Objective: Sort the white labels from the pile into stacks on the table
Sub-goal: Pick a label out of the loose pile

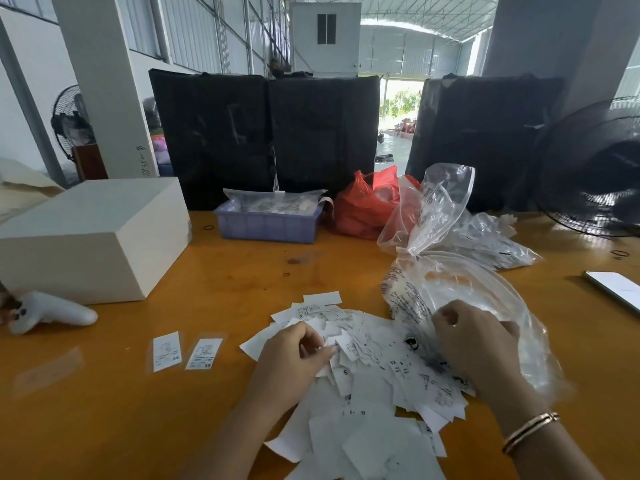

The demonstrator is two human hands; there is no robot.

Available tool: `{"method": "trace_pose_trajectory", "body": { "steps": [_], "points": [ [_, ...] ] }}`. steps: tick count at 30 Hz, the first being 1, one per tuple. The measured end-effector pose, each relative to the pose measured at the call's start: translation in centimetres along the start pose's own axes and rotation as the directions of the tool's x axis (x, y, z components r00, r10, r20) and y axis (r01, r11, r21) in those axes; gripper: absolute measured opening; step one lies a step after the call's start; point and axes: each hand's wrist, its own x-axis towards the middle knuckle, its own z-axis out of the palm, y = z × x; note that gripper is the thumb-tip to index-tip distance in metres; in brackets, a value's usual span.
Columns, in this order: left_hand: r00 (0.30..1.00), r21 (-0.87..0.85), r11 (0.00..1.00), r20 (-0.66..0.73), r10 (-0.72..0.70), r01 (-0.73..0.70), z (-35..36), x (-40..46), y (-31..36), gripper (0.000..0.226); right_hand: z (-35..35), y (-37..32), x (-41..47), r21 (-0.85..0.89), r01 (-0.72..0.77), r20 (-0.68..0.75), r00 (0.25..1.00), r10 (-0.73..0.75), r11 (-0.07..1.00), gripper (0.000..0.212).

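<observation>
Pile: white labels (367, 368) heaped loose on the orange table (242, 271), right in front of the person, so both hands reach in without stretching.
Left hand: left hand (294, 355) on the pile's left side, fingers curled, tips pinching a label or two; looks like a pick for sorting.
Right hand: right hand (474, 341) on the pile's right edge, fingers curled into the clear plastic bag (450, 282); probably holding it back off the labels. Exactly what it grips, cannot tell.
Started stacks: two labels (187, 351) marked XS lie flat side by side, left of the pile and apart from it; sorting barely begun, by my reading.
Open room: bare table left of and beyond those two labels, good for more stacks.
Limits: white box (93, 237) and white controller (52, 313) bound the left; blue tray (266, 223) and red bag (367, 206) sit well back; phone (616, 289) near the right edge.
Risk: fan (595, 174) at far right; if running, loose labels could scatter.
</observation>
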Motion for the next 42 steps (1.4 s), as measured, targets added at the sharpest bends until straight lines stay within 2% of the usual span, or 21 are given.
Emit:
{"method": "trace_pose_trajectory", "body": {
  "steps": [3, 8, 13, 16, 19, 24, 28, 29, 31, 33, 35, 38, 40, 42],
  "points": [
    [0.999, -0.033, 0.999, -0.035, 0.005, -0.007, 0.1, 0.1, -0.3, 0.021, 0.2, 0.5, 0.2, -0.033, -0.005, 0.015, 1.0, 0.005, 0.999, 0.033],
    [0.994, 0.016, 0.999, -0.104, 0.044, -0.042, 0.1, 0.3, -0.4, 0.02, 0.5, 1.3, 0.4, -0.168, 0.03, 0.103, 0.995, -0.012, 0.985, 0.027],
    [0.985, -0.086, 0.996, -0.174, -0.017, 0.002, -0.4, 0.3, 0.0, 0.018, 0.9, 1.2, 0.4, -0.056, 0.0, -0.051, 0.999, -0.003, 0.998, 0.042],
    [0.976, -0.13, 0.99, -0.206, -0.073, 0.047, -0.7, 0.4, -0.3, 0.022, 0.8, 1.3, 0.5, -0.099, -0.013, -0.025, 1.0, 0.011, 0.995, 0.035],
    [0.973, -0.107, 0.993, -0.224, -0.063, 0.039, -1.1, 0.4, -0.3, 0.021, 0.8, 1.4, 0.4, -0.18, -0.007, 0.024, 1.0, 0.011, 0.984, 0.035],
    [0.956, -0.104, 0.995, -0.291, -0.025, -0.005, -1.6, 0.4, -0.4, 0.013, 0.7, 1.3, 0.3, -0.019, 0.005, -0.101, 0.995, -0.007, 1.0, 0.033],
    [0.94, -0.251, 0.967, -0.32, -0.122, 0.04, -2.0, 0.7, -0.5, 0.013, 0.3, 0.9, 0.2, 0.069, 0.074, -0.286, 0.957, -0.051, 0.995, 0.026],
    [0.938, -0.277, 0.959, -0.316, -0.141, 0.051, -2.0, 0.6, -0.5, 0.012, 0.3, 0.9, 0.2, 0.092, 0.075, -0.293, 0.955, -0.045, 0.993, 0.026],
    [0.935, -0.332, 0.941, -0.311, -0.173, 0.063, -2.0, 0.6, -0.4, 0.012, 0.4, 0.9, 0.2, 0.045, 0.03, -0.181, 0.983, -0.022, 0.999, 0.027],
    [0.931, -0.374, 0.924, -0.305, -0.202, 0.078, -2.0, 0.7, -0.4, 0.012, 0.6, 1.2, 0.2, -0.106, 0.01, -0.029, 0.999, -0.013, 0.994, 0.025],
    [0.93, -0.393, 0.915, -0.296, -0.218, 0.089, -1.9, 0.7, -0.4, 0.011, 0.7, 1.5, 0.3, -0.15, 0.017, -0.001, 1.0, -0.018, 0.988, 0.025],
    [0.931, -0.403, 0.911, -0.293, -0.219, 0.087, -1.9, 0.7, -0.2, 0.011, 0.5, 1.4, 0.3, -0.041, 0.038, -0.116, 0.992, -0.042, 0.998, 0.02],
    [0.932, -0.397, 0.914, -0.296, -0.21, 0.08, -1.9, 0.6, -0.1, 0.013, 0.2, 1.3, 0.4, 0.187, 0.095, -0.287, 0.957, -0.038, 0.978, 0.011],
    [0.935, -0.403, 0.912, -0.291, -0.203, 0.073, -2.0, 0.6, 0.1, 0.02, -0.8, 0.6, 0.4, 0.448, 0.208, -0.432, 0.902, 0.006, 0.869, 0.01]
  ]
}}
